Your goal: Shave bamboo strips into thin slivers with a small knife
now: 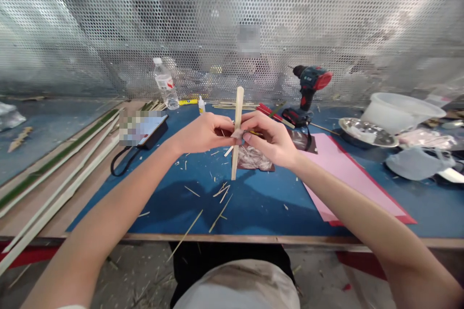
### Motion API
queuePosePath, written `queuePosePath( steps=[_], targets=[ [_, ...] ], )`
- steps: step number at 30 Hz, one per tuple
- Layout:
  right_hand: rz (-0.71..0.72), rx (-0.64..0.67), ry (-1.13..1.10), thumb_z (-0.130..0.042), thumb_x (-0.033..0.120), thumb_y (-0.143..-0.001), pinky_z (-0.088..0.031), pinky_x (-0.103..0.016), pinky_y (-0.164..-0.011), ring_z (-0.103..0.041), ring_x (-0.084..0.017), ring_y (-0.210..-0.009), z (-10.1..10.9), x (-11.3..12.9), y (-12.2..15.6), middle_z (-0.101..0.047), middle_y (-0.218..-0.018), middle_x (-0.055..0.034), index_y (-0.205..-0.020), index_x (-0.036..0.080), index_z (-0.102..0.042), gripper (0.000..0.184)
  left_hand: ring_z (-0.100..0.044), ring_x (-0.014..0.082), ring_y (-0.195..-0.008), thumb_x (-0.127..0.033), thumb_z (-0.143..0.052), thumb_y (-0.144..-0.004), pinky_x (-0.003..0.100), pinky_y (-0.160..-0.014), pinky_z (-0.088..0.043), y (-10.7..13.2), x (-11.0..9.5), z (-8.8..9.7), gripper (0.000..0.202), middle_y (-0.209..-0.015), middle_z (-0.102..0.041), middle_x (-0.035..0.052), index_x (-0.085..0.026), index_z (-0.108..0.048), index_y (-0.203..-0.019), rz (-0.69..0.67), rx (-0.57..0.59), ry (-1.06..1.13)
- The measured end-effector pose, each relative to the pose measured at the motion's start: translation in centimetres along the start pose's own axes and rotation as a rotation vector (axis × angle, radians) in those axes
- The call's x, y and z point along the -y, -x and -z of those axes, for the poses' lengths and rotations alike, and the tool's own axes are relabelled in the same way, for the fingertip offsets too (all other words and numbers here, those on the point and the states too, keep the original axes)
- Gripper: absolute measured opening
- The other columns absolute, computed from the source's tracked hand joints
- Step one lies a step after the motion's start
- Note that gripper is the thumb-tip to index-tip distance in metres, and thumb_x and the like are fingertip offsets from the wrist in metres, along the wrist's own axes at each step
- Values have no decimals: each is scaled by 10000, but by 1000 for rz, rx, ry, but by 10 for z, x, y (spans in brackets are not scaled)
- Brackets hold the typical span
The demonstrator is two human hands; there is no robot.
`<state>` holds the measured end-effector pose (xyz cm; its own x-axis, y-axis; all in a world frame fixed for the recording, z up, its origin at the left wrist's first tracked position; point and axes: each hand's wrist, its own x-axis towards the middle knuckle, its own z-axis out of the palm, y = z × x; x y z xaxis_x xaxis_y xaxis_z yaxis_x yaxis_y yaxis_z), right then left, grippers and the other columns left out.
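Observation:
I hold a pale bamboo stick (237, 110) upright above the blue table top (261, 202). My left hand (203, 132) is closed on its middle from the left. My right hand (270, 137) is closed against it from the right, pinching the stick together with a thin sliver I cannot make out well. Below the hands lies a clear plastic bag (253, 159), and several thin bamboo splinters (221, 193) are scattered on the table.
Long bamboo strips (54, 178) lie along the left edge. A phone (143, 127), water bottle (166, 84) and glue bottle (201, 104) stand behind. A cordless drill (310, 89), metal dish (366, 132), white tub (400, 110) and pink sheet (348, 178) are on the right.

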<state>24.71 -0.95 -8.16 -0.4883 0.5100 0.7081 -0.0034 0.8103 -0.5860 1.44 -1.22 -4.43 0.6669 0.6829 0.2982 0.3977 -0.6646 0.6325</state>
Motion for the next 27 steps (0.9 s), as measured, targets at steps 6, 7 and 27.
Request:
queuePosePath(
  steps=[6, 7, 27],
  targets=[
    [8, -55, 30, -669, 249, -971, -534, -409, -952, -668, -192, -1048, -2, 8, -1, -698, -1132, -57, -1033, 229, -718, 81, -603, 126, -675, -470, -752, -896, 243, -595, -404, -7, -13, 21, 305, -777, -702, 7, -168, -797, -902, 114, 139, -187],
    [4, -58, 29, -666, 255, -973, -538, -404, -945, -668, -191, -1044, -4, 9, -1, -699, -1132, -58, -1032, 228, -717, 83, -628, 128, -695, -426, -760, -892, 234, -598, -418, -8, -15, 28, 256, -809, -727, 4, -183, -802, -961, 130, 185, -228],
    [-69, -160, 42, -655, 323, -990, -538, -339, -783, -637, -157, -873, -8, 8, 0, -676, -987, -22, -1044, 245, -679, 98, -749, 150, -739, -164, -825, -825, 254, -707, -634, -18, -48, 42, 227, -871, -776, 50, -127, -759, -1039, -60, -376, 82]
  ],
)
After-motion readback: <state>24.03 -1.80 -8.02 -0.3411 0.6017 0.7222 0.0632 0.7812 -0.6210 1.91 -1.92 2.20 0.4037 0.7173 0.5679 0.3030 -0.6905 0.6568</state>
